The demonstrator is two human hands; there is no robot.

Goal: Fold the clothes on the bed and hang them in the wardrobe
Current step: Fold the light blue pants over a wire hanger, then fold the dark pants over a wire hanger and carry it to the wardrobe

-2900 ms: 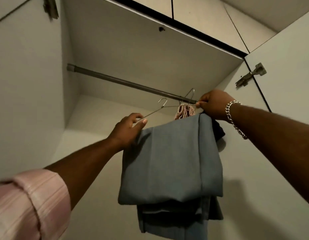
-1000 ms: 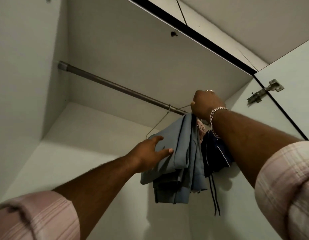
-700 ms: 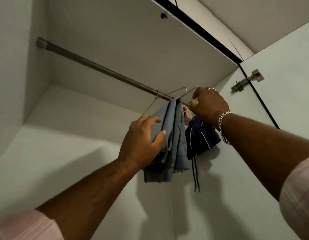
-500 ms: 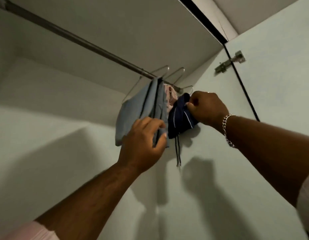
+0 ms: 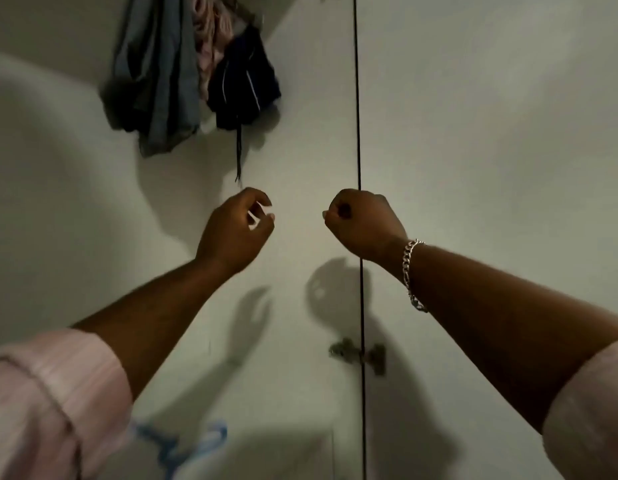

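3 folded garments hang bunched at the wardrobe's top: grey-blue trousers (image 5: 158, 74), pink cloth (image 5: 210, 39), navy striped shorts (image 5: 241, 81). Below them, the left hand (image 5: 233, 233) is loosely curled and empty; the right hand (image 5: 361, 223) is fisted, holding nothing, near a door hinge (image 5: 357, 355).

Both hands off and lowered from the hung clothes (image 5: 182, 74), left hand (image 5: 236, 230) loosely curled, right hand (image 5: 361, 221) fisted

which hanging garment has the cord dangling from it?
The navy garment, rightmost of the three, with thin pale stripes. A dark cord hangs below it. The blue-grey one and the pink one show none.
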